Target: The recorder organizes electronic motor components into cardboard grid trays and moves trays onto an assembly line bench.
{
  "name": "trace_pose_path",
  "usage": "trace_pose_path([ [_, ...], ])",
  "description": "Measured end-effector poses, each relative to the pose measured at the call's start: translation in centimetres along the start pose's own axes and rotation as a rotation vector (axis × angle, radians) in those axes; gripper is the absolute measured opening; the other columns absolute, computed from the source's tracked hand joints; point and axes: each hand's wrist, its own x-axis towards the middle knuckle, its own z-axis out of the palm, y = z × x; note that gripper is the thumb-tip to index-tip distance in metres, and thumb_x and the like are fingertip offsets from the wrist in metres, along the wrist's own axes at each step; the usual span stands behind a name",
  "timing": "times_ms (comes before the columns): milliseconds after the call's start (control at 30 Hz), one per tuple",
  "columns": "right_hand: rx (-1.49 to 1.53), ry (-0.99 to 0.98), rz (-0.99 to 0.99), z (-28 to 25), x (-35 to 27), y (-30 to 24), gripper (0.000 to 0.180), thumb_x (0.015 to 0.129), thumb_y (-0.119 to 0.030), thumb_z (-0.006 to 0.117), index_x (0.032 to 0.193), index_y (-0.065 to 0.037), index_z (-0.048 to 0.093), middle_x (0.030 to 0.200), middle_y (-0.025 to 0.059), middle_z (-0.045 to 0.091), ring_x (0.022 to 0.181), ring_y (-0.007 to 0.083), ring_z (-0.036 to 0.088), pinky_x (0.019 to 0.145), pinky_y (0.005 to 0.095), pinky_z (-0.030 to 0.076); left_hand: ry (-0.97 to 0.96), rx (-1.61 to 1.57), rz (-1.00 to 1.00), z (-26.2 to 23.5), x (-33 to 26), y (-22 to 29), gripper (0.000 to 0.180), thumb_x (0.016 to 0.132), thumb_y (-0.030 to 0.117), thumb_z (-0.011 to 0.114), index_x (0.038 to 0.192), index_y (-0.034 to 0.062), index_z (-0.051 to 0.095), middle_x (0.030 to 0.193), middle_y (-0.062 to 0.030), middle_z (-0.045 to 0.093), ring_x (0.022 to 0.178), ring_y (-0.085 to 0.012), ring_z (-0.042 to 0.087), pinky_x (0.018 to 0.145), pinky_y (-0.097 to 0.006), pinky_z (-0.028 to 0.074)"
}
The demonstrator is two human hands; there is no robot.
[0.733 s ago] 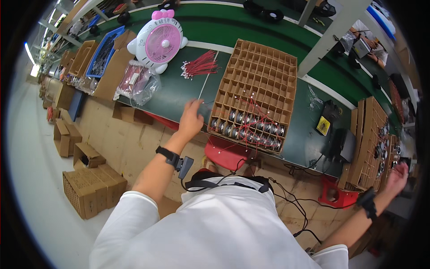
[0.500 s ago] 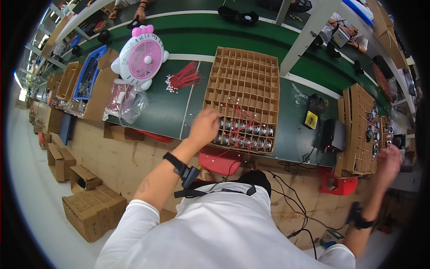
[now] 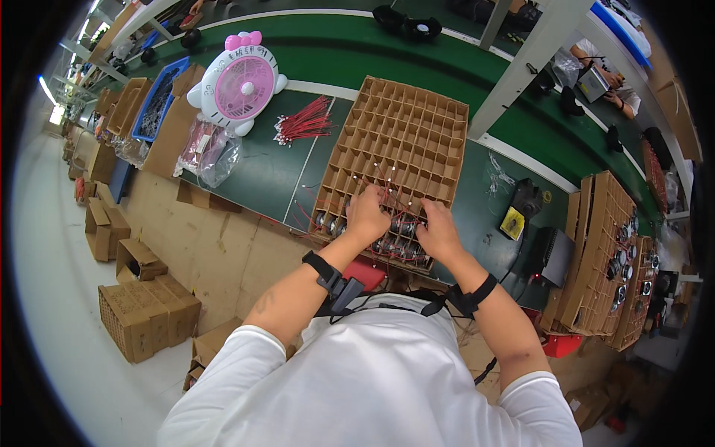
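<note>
A cardboard divider tray [image 3: 403,130] lies on the green-topped bench in front of me. Its near rows hold small round silver-and-black parts [image 3: 396,244] with thin red wires [image 3: 387,195] tangled across them. My left hand [image 3: 366,216] is over the filled rows, fingers bent down among the wires and closed; its fingertips are hidden. Just to its right, my right hand [image 3: 441,232] reaches into the same rows with thumb and fingers curled together. What either hand pinches I cannot make out. The tray's far compartments show bare cardboard.
A bundle of red wires [image 3: 304,123] with white plugs lies left of the tray, beside a pink-and-white fan [image 3: 242,86]. To the right stand a black device [image 3: 552,257] and upright divider trays [image 3: 596,257] with more round parts. A grey post [image 3: 521,74] rises behind the bench.
My right hand has come from the upright trays at far right to the tray in front of me. My left hand has shifted right, further over the filled rows.
</note>
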Motion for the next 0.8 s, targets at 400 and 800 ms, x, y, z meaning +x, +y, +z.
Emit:
trace_pose_path([
  [400,0.195,-0.266,0.108,0.3,2.0,2.3,0.044,0.071,0.001,0.06,0.116,-0.002,0.061,0.091,0.0169,0.058,0.089,0.0327,0.056,0.08,0.0384,0.046,-0.356,-0.325,0.054,-0.6,2.4,-0.4,0.062,0.069,-0.01,0.063,0.129,-0.0021,0.052,0.115,-0.012,0.056,0.101,-0.021,0.058,0.086,-0.028,0.048],
  [800,0.5,-0.236,0.319,0.5,1.5,0.3,0.056,0.071,0.0,0.065,0.126,0.0,0.053,0.108,0.0119,0.061,0.095,0.0188,0.059,0.082,0.0299,0.048,-0.312,-0.736,-0.091,-0.1,1.4,-0.6,0.077,0.068,-0.017,0.055,0.138,-0.0022,0.027,0.121,-0.0172,0.056,0.091,-0.0151,0.059,0.072,-0.023,0.049],
])
